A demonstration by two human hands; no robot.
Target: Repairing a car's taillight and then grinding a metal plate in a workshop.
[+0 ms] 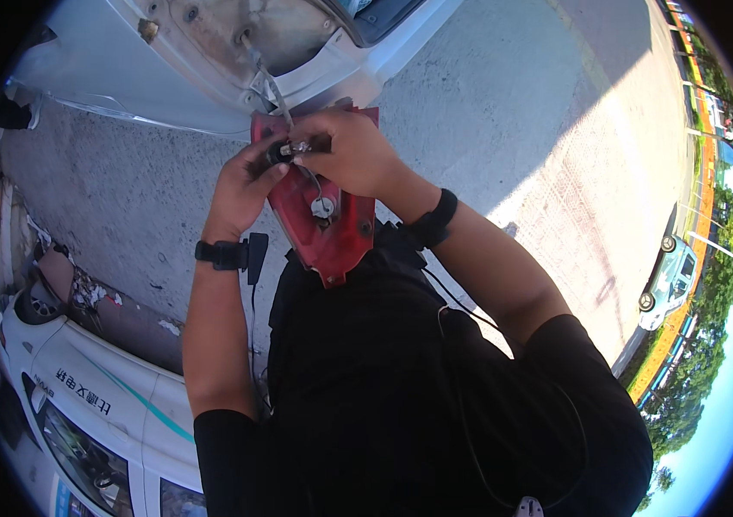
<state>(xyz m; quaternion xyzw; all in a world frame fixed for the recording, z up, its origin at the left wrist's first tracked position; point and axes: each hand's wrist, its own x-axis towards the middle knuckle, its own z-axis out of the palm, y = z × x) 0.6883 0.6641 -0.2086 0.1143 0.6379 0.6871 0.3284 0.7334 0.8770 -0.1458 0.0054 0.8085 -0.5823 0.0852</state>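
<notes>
Pinching: left fingers (275,178) hold a black socket (277,153); right fingers (318,162) close on what looks like a small clear bulb (297,148).
Red lamp housing (351,246): just beneath those fingers, near the waist (323,302); its support is hidden.
Cable (272,86): runs from the pale car body (358,90) toward the socket.
Risk: squeezing hard might crack the bulb; a bodily shift might drop the housing.

Dark lettering (84,394) in two scripts stands on the white car (146,444) at lower left.
</notes>
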